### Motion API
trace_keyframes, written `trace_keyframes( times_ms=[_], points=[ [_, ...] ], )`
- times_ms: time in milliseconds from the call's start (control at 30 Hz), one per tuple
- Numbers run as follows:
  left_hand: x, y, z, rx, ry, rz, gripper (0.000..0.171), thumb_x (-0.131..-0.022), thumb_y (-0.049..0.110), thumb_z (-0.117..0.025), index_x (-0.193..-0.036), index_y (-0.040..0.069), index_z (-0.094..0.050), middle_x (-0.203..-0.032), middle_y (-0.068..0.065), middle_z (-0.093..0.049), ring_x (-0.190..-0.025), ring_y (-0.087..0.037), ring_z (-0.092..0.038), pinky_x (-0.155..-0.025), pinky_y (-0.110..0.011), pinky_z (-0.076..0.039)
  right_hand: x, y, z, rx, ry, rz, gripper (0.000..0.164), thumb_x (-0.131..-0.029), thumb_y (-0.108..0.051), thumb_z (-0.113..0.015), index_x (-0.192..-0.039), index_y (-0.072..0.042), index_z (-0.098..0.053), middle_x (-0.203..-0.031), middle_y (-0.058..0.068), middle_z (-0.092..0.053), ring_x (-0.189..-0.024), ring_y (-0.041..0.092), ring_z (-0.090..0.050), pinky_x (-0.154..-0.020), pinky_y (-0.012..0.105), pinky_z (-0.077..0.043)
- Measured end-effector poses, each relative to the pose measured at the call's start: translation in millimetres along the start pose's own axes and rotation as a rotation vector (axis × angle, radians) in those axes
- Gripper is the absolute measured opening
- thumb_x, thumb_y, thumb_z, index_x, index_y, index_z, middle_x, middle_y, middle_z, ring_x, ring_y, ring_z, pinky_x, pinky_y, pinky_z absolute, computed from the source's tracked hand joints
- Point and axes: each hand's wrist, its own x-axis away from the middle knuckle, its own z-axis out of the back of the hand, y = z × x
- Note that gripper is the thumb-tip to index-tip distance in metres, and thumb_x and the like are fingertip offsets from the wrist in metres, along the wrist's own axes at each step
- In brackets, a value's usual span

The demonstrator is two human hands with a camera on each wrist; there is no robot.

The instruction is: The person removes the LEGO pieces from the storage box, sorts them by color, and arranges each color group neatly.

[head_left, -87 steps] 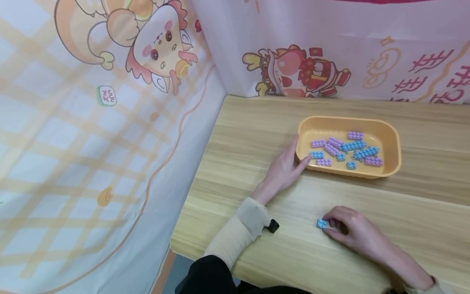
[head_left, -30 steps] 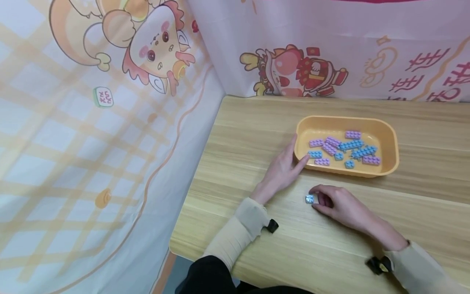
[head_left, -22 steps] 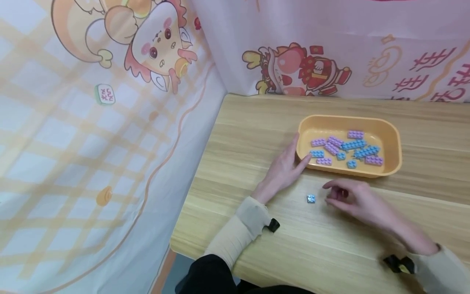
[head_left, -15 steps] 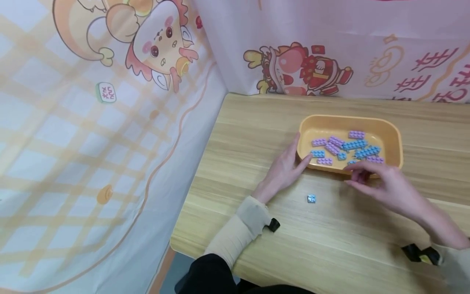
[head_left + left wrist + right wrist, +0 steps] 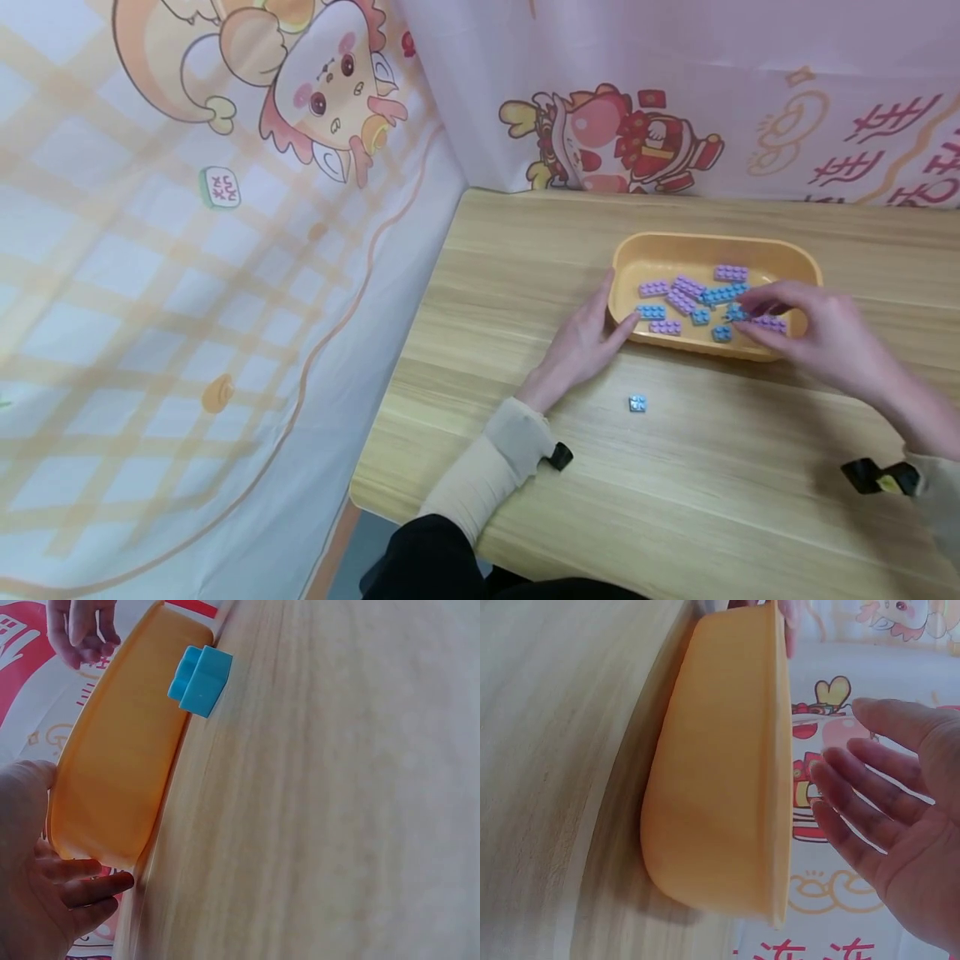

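At the tray's left end, my left hand [image 5: 573, 354] holds the orange-yellow plastic tray [image 5: 652, 243], thumb over the near rim and fingers along the outside of the end. Over the tray's right part reaches my right hand [image 5: 821, 333], thumb and fingers apart above the bricks. The right wrist view shows those fingers [image 5: 855, 799] loosely bent, with nothing between them. Beneath them lie a blue brick [image 5: 735, 313] and a purple brick [image 5: 770, 323], both partly hidden. A small blue brick [image 5: 637, 404] sits alone on the table in front of the tray.
Several more purple and blue bricks lie loose in the tray, among them a long blue brick [image 5: 723, 293] and a small blue brick [image 5: 722, 333]. The wooden table [image 5: 480, 333] meets printed cloth [image 5: 450, 100] at its left and back.
My right hand pinched the small blue brick, moved it farther from me and leftward, then let it go on the table. It has since moved over the tray. My left hand stays put.
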Motion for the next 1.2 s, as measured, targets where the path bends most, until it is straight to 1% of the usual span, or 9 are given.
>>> trace_keyframes(
  times_ms=[133, 233, 300, 367, 433, 467, 600, 833, 1200],
  points=[
    [-0.6, 0.0, 0.0, -0.009, 0.001, -0.001, 0.086, -0.115, 0.058, -0.046, -0.179, 0.019, -0.004, -0.183, -0.005, -0.03, -0.164, -0.025, -0.042, -0.138, -0.036, -0.034, -3, 6, 0, -0.009, -0.023, -0.079, 0.035, -0.083, 0.003, -0.092, -0.116, -0.001, -0.08, -0.108, 0.02, -0.082, -0.097, -0.026, -0.045, -0.079, -0.006, -0.036],
    [-0.7, 0.0, 0.5, -0.016, 0.002, 0.0, 0.086, -0.115, 0.058, -0.046, -0.179, 0.018, -0.005, -0.183, -0.006, -0.03, -0.164, -0.026, -0.043, -0.138, -0.037, -0.035, -6, 8, 0, 0.0, -0.06, -0.137, 0.037, -0.09, -0.005, -0.089, -0.125, 0.0, -0.077, -0.12, 0.024, -0.08, -0.106, -0.002, -0.064, -0.084, 0.005, -0.04],
    [-0.6, 0.1, 0.9, -0.018, 0.004, 0.0, 0.086, -0.115, 0.057, -0.046, -0.179, 0.018, -0.005, -0.182, -0.006, -0.031, -0.164, -0.027, -0.043, -0.138, -0.037, -0.035, -9, 10, 0, -0.006, -0.1, -0.177, 0.04, -0.095, -0.01, -0.087, -0.131, 0.001, -0.074, -0.128, 0.028, -0.076, -0.117, 0.025, -0.07, -0.096, 0.023, -0.052],
    [-0.5, 0.1, 0.9, -0.021, 0.006, 0.0, 0.085, -0.115, 0.057, -0.047, -0.179, 0.017, -0.006, -0.182, -0.007, -0.031, -0.164, -0.027, -0.043, -0.138, -0.037, -0.035, -14, 11, -1, -0.007, -0.147, -0.213, 0.044, -0.099, -0.015, -0.083, -0.138, 0.001, -0.07, -0.136, 0.032, -0.071, -0.125, 0.049, -0.064, -0.102, 0.051, -0.056],
    [-0.2, 0.3, 0.7, -0.025, 0.008, 0.0, 0.085, -0.115, 0.057, -0.046, -0.179, 0.017, -0.006, -0.182, -0.007, -0.032, -0.164, -0.027, -0.044, -0.138, -0.038, -0.036, -18, 11, -3, -0.016, -0.18, -0.226, 0.046, -0.101, -0.017, -0.081, -0.142, 0.001, -0.068, -0.143, 0.033, -0.067, -0.131, 0.055, -0.06, -0.104, 0.074, -0.051],
    [-0.1, 0.5, 0.6, -0.028, 0.008, 0.001, 0.085, -0.115, 0.057, -0.046, -0.179, 0.017, -0.006, -0.182, -0.007, -0.032, -0.163, -0.027, -0.044, -0.138, -0.038, -0.036, -20, 11, -4, -0.017, -0.189, -0.221, 0.047, -0.101, -0.017, -0.081, -0.143, 0.001, -0.068, -0.145, 0.033, -0.066, -0.133, 0.056, -0.059, -0.105, 0.08, -0.048],
    [0.1, 1.0, 0.1, -0.033, 0.01, 0.004, 0.085, -0.115, 0.057, -0.046, -0.179, 0.017, -0.006, -0.182, -0.007, -0.033, -0.163, -0.027, -0.045, -0.137, -0.037, -0.036, -27, 10, -10, 0.001, -0.193, -0.178, 0.049, -0.098, -0.012, -0.084, -0.143, 0.001, -0.068, -0.149, 0.032, -0.065, -0.135, 0.057, -0.061, -0.111, 0.08, -0.047],
    [-1.5, 2.4, 0.8, -0.032, 0.002, 0.015, 0.086, -0.115, 0.06, -0.045, -0.179, 0.019, -0.005, -0.182, -0.006, -0.032, -0.164, -0.026, -0.043, -0.137, -0.037, -0.036, -36, 11, -16, 0.048, -0.173, -0.106, 0.046, -0.094, -0.006, -0.086, -0.135, 0.006, -0.071, -0.143, 0.036, -0.067, -0.128, 0.06, -0.066, -0.107, 0.077, -0.053],
    [1.1, 1.4, 1.1, -0.022, 0.02, -0.023, 0.087, -0.115, 0.058, -0.047, -0.179, 0.016, -0.006, -0.18, -0.009, -0.036, -0.16, -0.028, -0.049, -0.136, -0.038, -0.039, -58, 5, -34, 0.125, -0.32, -0.003, 0.035, -0.096, -0.013, -0.085, -0.122, 0.008, -0.075, -0.12, 0.031, -0.078, -0.108, 0.049, -0.076, -0.095, 0.067, -0.064]
  ],
)
